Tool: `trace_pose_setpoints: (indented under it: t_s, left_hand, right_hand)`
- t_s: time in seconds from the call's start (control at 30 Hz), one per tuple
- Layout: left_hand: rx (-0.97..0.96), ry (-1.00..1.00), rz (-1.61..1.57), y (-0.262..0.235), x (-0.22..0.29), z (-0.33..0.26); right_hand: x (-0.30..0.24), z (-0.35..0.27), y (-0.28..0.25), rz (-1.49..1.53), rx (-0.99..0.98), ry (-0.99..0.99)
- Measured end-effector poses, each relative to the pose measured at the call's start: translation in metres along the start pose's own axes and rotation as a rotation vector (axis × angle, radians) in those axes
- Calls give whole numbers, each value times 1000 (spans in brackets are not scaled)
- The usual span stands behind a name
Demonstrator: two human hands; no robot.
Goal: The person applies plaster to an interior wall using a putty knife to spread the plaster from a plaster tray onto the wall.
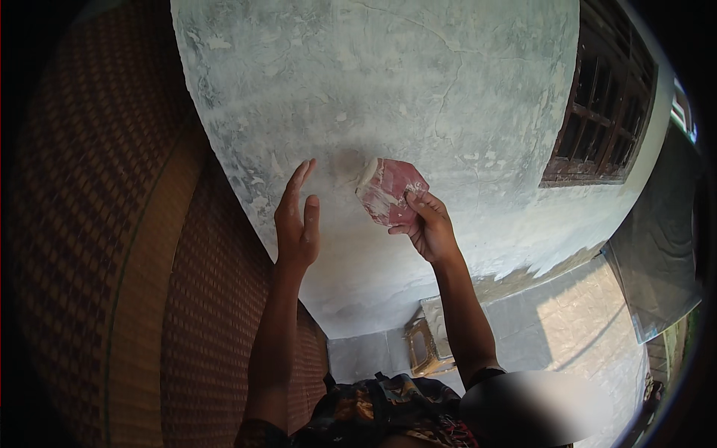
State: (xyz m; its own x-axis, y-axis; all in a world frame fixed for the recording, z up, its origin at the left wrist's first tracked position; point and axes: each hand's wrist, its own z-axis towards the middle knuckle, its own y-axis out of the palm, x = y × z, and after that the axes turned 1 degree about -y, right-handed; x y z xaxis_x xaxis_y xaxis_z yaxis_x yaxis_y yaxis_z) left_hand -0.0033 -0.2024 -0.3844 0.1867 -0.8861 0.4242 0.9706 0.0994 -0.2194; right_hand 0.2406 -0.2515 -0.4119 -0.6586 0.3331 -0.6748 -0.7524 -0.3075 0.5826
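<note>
Our right hand [428,228], frame centre, pinches red, white-dusted folded sandpaper sheet [390,192] against pale, patchy plastered wall [388,82]. Our left hand [296,224] open, fingers straight, on wall beside it. Dark wooden barred window [601,104] upper right; woven reddish-brown mat panel [112,246] left; tiled floor [567,321] lower right.

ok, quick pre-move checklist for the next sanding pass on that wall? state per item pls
1. Grip on sheet: right hand pinches the red sandpaper sheet at its lower right corner. Ok.
2. Sheet against the wall: its upper left edge looks pressed to the plaster, the rest folds away. Cannot tell how flat it sits.
3. Left hand out of the sheet's way: open, fingers up, beside the sheet with a gap. Ok.
4. Abrasive condition: white dust coats the sheet's upper edge. Probably clogging, not ok.
5. Clearance from the barred window: well off to the right. Ok.
6. Footing: plastic stool stands below near the wall; feet hidden. Cannot tell.
</note>
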Motion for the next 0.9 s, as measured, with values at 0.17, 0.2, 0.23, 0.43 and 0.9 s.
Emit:
trace_pose_setpoints:
  t_s: [0.17,0.2,0.23,0.43,0.9]
  left_hand:
    - [-28,112,6,-7,-3,39]
    - [-28,135,30,-7,-5,45]
    - [-28,158,53,-7,-6,52]
    - [-14,255,28,-2,-8,85]
    - [90,457,-6,6,2,205]
  right_hand:
    - [-11,19,18,-70,6,-76]
    - [-13,22,22,-92,14,-88]
    - [-15,26,26,-114,22,-100]
    - [-34,50,39,-199,6,-169]
    - [-118,148,81,-376,-146,-349]
